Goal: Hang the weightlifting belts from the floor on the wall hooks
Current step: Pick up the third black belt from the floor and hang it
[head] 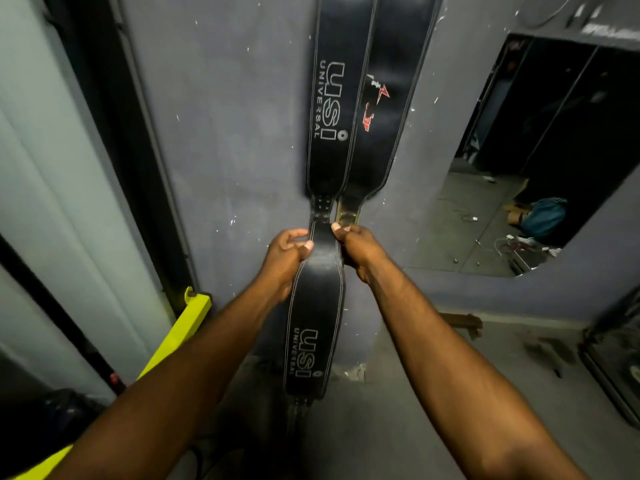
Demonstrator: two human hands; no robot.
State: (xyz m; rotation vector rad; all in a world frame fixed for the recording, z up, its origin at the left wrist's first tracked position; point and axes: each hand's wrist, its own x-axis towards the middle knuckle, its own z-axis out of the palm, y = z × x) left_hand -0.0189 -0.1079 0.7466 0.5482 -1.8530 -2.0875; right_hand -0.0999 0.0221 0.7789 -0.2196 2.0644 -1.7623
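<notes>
At frame centre, we are gripping a black belt (316, 306) with both hands: our left hand (284, 258) is pinching its narrow neck from the left, our right hand (358, 249) is clamping it from the right. Its wide part is hanging downward toward the floor (433, 410). Two more belts, one printed USI (332, 109) and one red-marked (381, 109), are hanging against the wall (225, 133) directly above.

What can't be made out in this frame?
- Wall hooks: head view, cut off by the top edge above the two hung belts.
- Held belt: its lower end fades into shadow.
- Red logo: worn, unreadable.
- Mirror contents: too dark and small.
- Left hand, right hand: their grip fingers are partly hidden behind the strap.
</notes>
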